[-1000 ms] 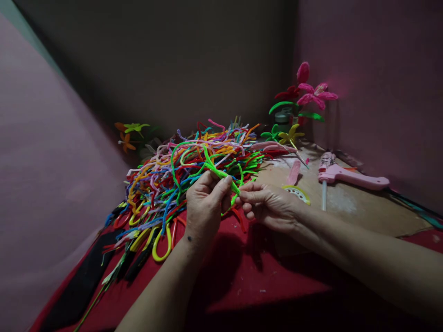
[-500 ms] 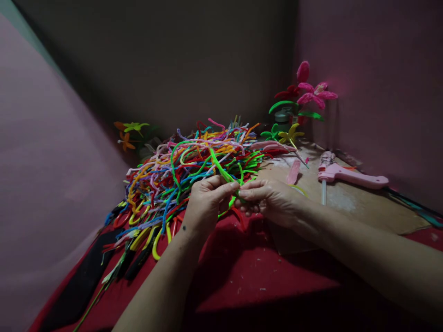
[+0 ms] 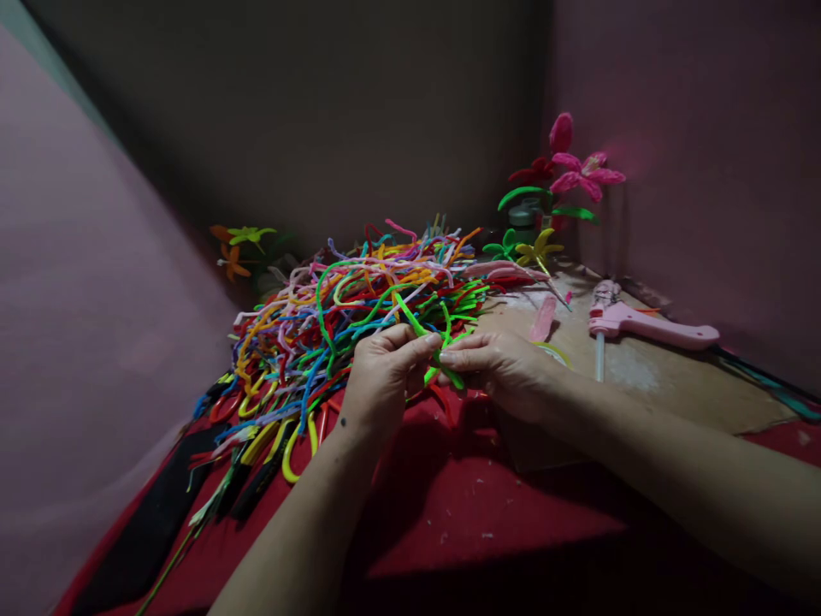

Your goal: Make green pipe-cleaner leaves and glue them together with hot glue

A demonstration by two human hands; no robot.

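Note:
Pinched between the fingers of my left hand [image 3: 390, 368] is a bright green pipe cleaner [image 3: 410, 315]. Its far part points up and away over the pile, and a short piece sticks out below the fingertips. My right hand [image 3: 497, 364] is closed on the same green pipe cleaner, its fingertips meeting those of the left. The exact grip is partly hidden by the fingers. Right behind both hands lies a heap of many-coloured pipe cleaners [image 3: 359, 295].
A pink glue gun [image 3: 667, 328] rests on a cardboard sheet [image 3: 693, 389] at the right. Pipe-cleaner flowers [image 3: 587, 175] stand at the back. Yellow-handled tools [image 3: 292, 453] and a black flat object [image 3: 150, 522] lie left on the red cloth [image 3: 475, 530].
The green pipe cleaner has slid down toward me between the fingers: its upper part is shorter and an end shows below the fingertips. Both hands stay nearly in place.

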